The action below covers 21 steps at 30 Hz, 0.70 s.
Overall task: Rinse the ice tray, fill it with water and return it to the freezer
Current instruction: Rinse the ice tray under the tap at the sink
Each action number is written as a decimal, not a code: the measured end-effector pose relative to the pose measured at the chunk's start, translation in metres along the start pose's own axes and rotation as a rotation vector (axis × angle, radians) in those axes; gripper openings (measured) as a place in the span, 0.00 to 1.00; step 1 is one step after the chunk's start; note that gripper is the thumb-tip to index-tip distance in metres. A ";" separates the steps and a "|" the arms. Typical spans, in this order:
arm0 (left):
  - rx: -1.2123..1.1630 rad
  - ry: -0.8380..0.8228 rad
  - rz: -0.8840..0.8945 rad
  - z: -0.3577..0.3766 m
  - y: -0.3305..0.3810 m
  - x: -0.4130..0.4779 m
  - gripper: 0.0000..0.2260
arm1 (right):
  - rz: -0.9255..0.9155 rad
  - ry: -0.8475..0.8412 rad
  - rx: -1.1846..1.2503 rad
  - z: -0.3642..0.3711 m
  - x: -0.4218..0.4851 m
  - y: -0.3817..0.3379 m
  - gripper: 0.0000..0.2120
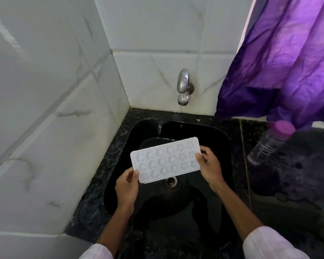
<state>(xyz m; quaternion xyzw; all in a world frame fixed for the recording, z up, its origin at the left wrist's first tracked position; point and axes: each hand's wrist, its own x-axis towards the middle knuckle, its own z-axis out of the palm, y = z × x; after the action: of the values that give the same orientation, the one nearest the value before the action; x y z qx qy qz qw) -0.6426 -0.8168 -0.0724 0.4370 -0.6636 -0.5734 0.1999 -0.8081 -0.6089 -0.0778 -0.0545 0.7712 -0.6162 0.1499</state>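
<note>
A white ice tray (165,160) with several small shaped moulds hangs level over the black sink (221,139). My left hand (126,186) grips its near left corner, thumb on top. My right hand (209,166) grips its right end, thumb over the rim. The moulds face up. A metal tap (183,86) sticks out of the tiled wall behind the sink, and no water runs from it. The drain (170,181) shows just below the tray.
A clear bottle with a purple cap (271,143) stands on the dark granite counter (288,184) to the right. A purple curtain (288,58) hangs at the upper right. White tiled walls (45,109) close in the left and back.
</note>
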 end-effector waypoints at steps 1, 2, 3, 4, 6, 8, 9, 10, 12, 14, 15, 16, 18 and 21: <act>0.059 -0.003 0.041 -0.002 -0.001 0.003 0.06 | -0.033 0.041 -0.020 -0.001 -0.003 0.001 0.08; 0.098 -0.008 0.078 -0.004 -0.001 0.006 0.06 | -0.071 0.083 -0.040 -0.001 -0.006 0.003 0.08; 0.125 -0.023 0.121 -0.006 -0.001 0.011 0.06 | -0.106 0.120 -0.060 -0.002 -0.010 0.004 0.07; 0.158 -0.045 0.173 -0.008 -0.001 0.016 0.05 | -0.132 0.153 -0.091 -0.003 -0.012 0.005 0.06; 0.249 -0.091 0.286 -0.010 0.000 0.026 0.03 | -0.162 0.213 -0.169 -0.004 -0.017 0.006 0.08; 0.300 -0.112 0.385 -0.012 0.002 0.031 0.03 | -0.169 0.257 -0.223 -0.004 -0.023 0.004 0.11; 0.300 -0.110 0.437 -0.012 0.005 0.032 0.04 | -0.186 0.286 -0.239 -0.004 -0.026 0.003 0.10; 0.288 -0.104 0.494 -0.013 0.009 0.031 0.05 | -0.226 0.327 -0.254 -0.005 -0.029 0.003 0.09; 0.251 -0.095 0.608 -0.014 0.015 0.030 0.08 | -0.341 0.422 -0.272 -0.006 -0.034 0.002 0.07; 0.248 -0.115 0.672 -0.016 0.015 0.037 0.10 | -0.435 0.465 -0.303 -0.006 -0.037 0.003 0.10; 0.272 -0.133 0.696 -0.017 0.015 0.043 0.10 | -0.448 0.446 -0.314 -0.006 -0.038 0.003 0.11; 0.306 -0.157 0.719 -0.018 0.015 0.048 0.09 | -0.441 0.409 -0.316 -0.006 -0.039 0.002 0.11; 0.361 -0.194 0.765 -0.022 0.019 0.056 0.09 | -0.448 0.370 -0.341 -0.007 -0.037 -0.003 0.10; 0.353 -0.185 0.866 -0.027 0.027 0.063 0.09 | -0.515 0.438 -0.341 -0.009 -0.030 -0.007 0.08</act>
<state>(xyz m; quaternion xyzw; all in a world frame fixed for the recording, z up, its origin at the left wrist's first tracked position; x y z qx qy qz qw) -0.6656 -0.8845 -0.0548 0.0946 -0.8869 -0.3525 0.2832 -0.7828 -0.5938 -0.0647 -0.1378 0.8375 -0.4936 -0.1895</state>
